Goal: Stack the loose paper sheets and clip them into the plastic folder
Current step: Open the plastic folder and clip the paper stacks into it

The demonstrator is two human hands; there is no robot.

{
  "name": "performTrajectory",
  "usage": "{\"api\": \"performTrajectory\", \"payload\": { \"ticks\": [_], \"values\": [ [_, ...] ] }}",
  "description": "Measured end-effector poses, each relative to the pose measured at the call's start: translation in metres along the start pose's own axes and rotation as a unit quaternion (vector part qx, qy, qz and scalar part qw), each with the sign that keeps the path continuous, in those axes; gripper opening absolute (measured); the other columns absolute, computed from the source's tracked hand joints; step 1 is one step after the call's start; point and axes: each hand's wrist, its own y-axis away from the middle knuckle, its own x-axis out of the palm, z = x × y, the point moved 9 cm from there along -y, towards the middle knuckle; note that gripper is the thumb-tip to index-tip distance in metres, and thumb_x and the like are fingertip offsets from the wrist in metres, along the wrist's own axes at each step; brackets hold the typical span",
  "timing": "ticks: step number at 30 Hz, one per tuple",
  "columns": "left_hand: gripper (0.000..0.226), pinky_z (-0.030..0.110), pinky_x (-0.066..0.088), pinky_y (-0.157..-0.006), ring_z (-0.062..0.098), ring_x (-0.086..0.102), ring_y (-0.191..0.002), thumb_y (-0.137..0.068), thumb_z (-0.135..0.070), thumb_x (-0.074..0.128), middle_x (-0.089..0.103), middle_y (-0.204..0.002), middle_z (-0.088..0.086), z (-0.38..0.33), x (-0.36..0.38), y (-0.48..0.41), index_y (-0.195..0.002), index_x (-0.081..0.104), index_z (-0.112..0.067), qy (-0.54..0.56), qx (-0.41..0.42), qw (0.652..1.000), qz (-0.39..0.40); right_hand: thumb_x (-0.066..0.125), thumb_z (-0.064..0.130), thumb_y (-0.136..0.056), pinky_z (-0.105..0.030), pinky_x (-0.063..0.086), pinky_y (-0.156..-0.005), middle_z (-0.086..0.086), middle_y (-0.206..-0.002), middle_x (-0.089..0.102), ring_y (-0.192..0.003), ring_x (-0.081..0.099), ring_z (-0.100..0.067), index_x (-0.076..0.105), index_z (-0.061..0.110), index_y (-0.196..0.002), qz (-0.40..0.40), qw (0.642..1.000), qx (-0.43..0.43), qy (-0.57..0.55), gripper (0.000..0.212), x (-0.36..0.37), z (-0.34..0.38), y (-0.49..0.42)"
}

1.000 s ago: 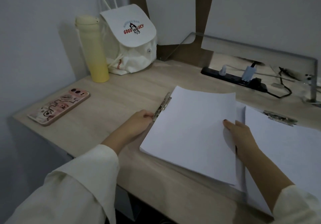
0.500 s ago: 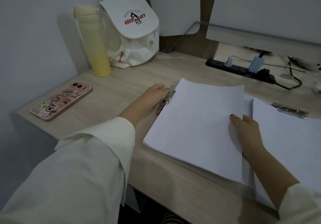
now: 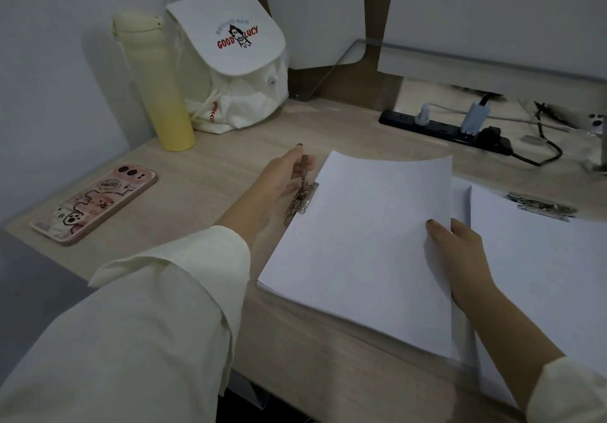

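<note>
**Seat the edge before the clip drops**

The right hand (image 3: 460, 258) pinches the paper stack (image 3: 361, 251) at its right edge, thumb on top. The stack lies on the plastic folder (image 3: 461, 340) on the table (image 3: 230, 159). Slide it squarely under the raised clip (image 3: 303, 192), which the left hand (image 3: 279, 186) pinches, then lower the clip gently.

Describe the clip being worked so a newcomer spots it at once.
On the desk, find the paper stack in the middle. The clip sits at its left edge, lever pinched by the left hand. The other clip, far right, lies untouched.
</note>
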Motion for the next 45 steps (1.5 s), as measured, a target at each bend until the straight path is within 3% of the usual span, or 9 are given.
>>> {"api": "performTrajectory", "payload": {
  "ticks": [3,9,14,18,26,31,34,40,45],
  "values": [
    [0.034,0.027,0.042,-0.089,0.007,0.055,-0.09,-0.097,-0.036,0.037,0.063,-0.089,-0.011,-0.002,-0.005,0.01,-0.08,0.065,-0.024,-0.018,0.0,1.0,0.009,0.048,0.019,-0.088,-0.032,0.032,-0.072,-0.039,-0.101,0.051,-0.076,0.042,-0.023,0.047,-0.017,-0.105,-0.006,1.0,-0.001,-0.002,0.04,-0.002,0.0,0.001],
    [0.026,0.032,0.038,-0.102,0.01,0.051,-0.106,-0.096,-0.022,0.04,0.056,-0.11,-0.001,0.004,-0.017,0.028,-0.086,0.064,-0.023,-0.063,-0.035,0.997,0.023,0.048,0.018,-0.089,-0.032,0.032,-0.073,-0.024,-0.08,0.04,-0.078,0.041,-0.023,0.051,-0.012,-0.092,0.019,0.999,0.031,-0.04,0.03,0.0,-0.002,0.003],
    [0.014,0.024,0.042,-0.078,0.01,0.05,-0.093,-0.093,-0.029,0.049,0.053,-0.09,-0.006,0.013,-0.023,0.031,-0.097,0.058,-0.019,-0.064,-0.081,0.995,0.007,0.049,0.018,-0.091,-0.031,0.034,-0.075,-0.01,-0.086,0.047,-0.08,0.044,-0.023,0.051,-0.012,-0.097,0.019,0.998,0.035,-0.039,0.031,-0.001,-0.003,0.004],
    [0.023,0.033,0.047,-0.088,0.014,0.05,-0.096,-0.091,-0.039,0.051,0.053,-0.102,0.001,0.023,-0.028,0.034,-0.093,0.056,-0.017,-0.087,-0.131,0.988,0.005,0.047,0.017,-0.093,-0.028,0.035,-0.065,-0.012,-0.085,0.049,-0.072,0.044,-0.023,0.051,-0.013,-0.098,0.009,1.0,0.024,-0.017,0.031,-0.003,0.0,0.005],
    [0.05,0.027,0.048,-0.069,0.012,0.055,-0.071,-0.087,-0.054,0.049,0.053,-0.081,0.004,0.025,-0.026,0.04,-0.102,0.054,-0.006,-0.132,-0.198,0.97,0.051,0.046,0.017,-0.093,-0.027,0.036,-0.061,-0.013,-0.084,0.052,-0.068,0.047,-0.022,0.054,0.002,-0.087,0.015,1.0,0.02,-0.018,0.018,-0.002,0.004,0.009],
    [0.041,0.021,0.044,-0.06,0.011,0.046,-0.061,-0.078,-0.051,0.051,0.053,-0.07,0.0,0.031,-0.014,0.048,-0.085,0.056,-0.011,-0.081,-0.222,0.962,0.14,0.047,0.017,-0.091,-0.028,0.029,-0.061,-0.011,-0.079,0.041,-0.073,0.038,-0.023,0.049,0.011,-0.081,0.018,1.0,0.019,-0.014,0.012,-0.003,0.004,0.011],
    [0.046,0.022,0.052,-0.056,0.015,0.061,-0.061,-0.081,-0.053,0.05,0.063,-0.074,0.001,0.04,-0.002,0.056,-0.097,0.058,-0.011,0.007,-0.222,0.958,0.182,0.046,0.016,-0.092,-0.028,0.028,-0.06,-0.01,-0.076,0.041,-0.074,0.039,-0.022,0.048,0.008,-0.079,0.017,1.0,0.018,-0.009,0.015,-0.004,0.005,0.012],
    [0.04,0.027,0.054,-0.074,0.014,0.066,-0.086,-0.088,-0.043,0.051,0.069,-0.105,0.0,0.056,-0.001,0.063,-0.121,0.06,-0.022,0.023,-0.155,0.969,0.191,0.047,0.017,-0.092,-0.028,0.031,-0.06,-0.012,-0.079,0.046,-0.072,0.042,-0.023,0.05,0.003,-0.08,0.021,1.0,0.022,0.002,0.018,-0.006,0.003,0.012],
    [0.03,0.027,0.048,-0.087,0.012,0.065,-0.097,-0.09,-0.033,0.056,0.069,-0.113,-0.004,0.057,-0.006,0.061,-0.117,0.062,-0.023,-0.032,-0.096,0.985,0.14,0.046,0.016,-0.092,-0.028,0.034,-0.062,-0.012,-0.084,0.052,-0.075,0.047,-0.023,0.055,0.003,-0.085,0.021,1.0,0.018,0.002,0.016,-0.006,0.006,0.014]
  ]
}}
